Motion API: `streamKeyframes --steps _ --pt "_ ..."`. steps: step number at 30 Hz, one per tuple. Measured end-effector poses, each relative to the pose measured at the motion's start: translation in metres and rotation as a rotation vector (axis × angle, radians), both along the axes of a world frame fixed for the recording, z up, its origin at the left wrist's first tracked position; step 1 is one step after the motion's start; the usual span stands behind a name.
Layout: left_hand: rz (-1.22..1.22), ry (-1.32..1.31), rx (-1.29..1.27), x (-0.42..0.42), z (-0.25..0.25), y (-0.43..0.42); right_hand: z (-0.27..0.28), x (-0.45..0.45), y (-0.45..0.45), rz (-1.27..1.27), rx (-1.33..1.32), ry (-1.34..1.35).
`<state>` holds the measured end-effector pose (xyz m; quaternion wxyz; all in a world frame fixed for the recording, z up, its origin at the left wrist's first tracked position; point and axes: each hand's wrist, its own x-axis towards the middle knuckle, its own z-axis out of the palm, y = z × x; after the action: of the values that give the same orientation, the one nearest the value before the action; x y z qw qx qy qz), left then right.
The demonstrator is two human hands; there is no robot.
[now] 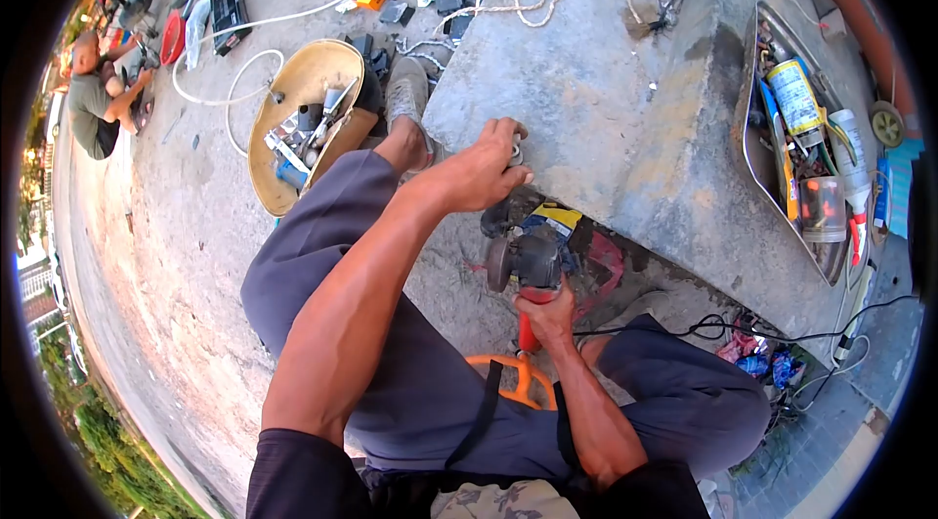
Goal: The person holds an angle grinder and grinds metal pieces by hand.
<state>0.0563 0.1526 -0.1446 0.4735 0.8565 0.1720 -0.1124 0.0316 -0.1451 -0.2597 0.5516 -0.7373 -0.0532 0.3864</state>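
Note:
At the near left edge of the concrete slab is my left hand, its fingers curled round a small metal piece against the slab. Lower down, between my knees, my right hand grips an angle grinder with a red body. The grinder's disc faces left, below and apart from my left hand. Behind the grinder a yellow and blue packet lies in the shade under the slab's edge.
A tan basin of tools stands on the ground at left. On the right a metal tray holds cans and a jar. A black cord runs rightward. A white rope lies on the slab. Another person squats at far left.

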Motion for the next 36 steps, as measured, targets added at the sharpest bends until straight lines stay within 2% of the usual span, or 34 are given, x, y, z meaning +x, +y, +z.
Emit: streamKeyframes --steps 25,36 --pt "-0.007 0.000 -0.013 0.000 -0.002 0.000 0.008 0.004 0.004 0.011 -0.012 0.100" --pt "0.022 -0.039 -0.041 -0.002 -0.003 -0.003 -0.012 0.001 0.001 -0.015 0.000 0.111"
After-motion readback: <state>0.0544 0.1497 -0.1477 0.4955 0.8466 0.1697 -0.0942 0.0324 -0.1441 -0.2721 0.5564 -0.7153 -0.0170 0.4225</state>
